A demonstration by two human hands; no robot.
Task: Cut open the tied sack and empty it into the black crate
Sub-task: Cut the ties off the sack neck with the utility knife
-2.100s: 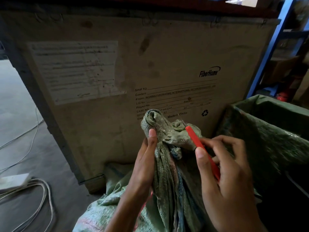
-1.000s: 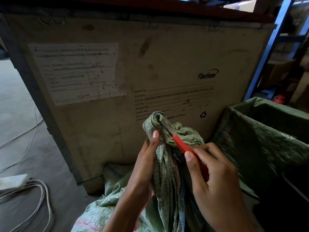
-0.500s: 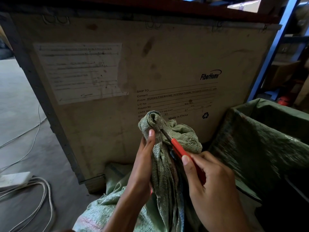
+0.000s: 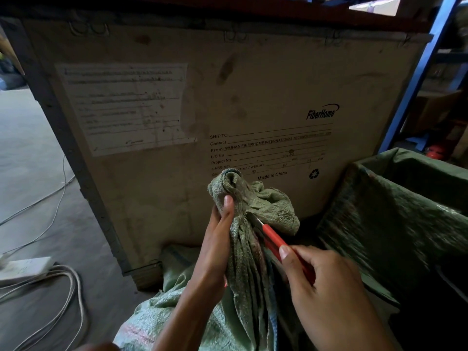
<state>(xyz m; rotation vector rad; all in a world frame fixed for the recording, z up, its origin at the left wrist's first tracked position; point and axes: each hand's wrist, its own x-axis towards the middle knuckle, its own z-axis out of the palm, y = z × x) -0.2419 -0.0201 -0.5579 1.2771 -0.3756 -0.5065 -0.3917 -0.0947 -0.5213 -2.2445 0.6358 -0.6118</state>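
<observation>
A large wooden shipping crate (image 4: 177, 110) with a worn paper label and printed shipping text fills the far side of the scene, a wall close behind the work. At right stands a bin lined with green woven sacking (image 4: 395, 211); its dark body low at the right edge is probably the black crate, placed just beside the sack so the contents can be tipped across. Grey cables (image 4: 58, 287) lie on the floor at left, well apart.

In the near centre, a green woven sack (image 4: 243, 262) rises from the floor, its neck gathered into a knot (image 4: 253, 196). The left hand (image 4: 215, 247) is closed around the neck just below the knot, holding it upright and taut for cutting. The right hand (image 4: 326, 290) grips a red-handled utility knife (image 4: 273, 239), its blade tip touching the cloth under the knot, near the left thumb. Open room lies mainly leftward and toward the viewer.
</observation>
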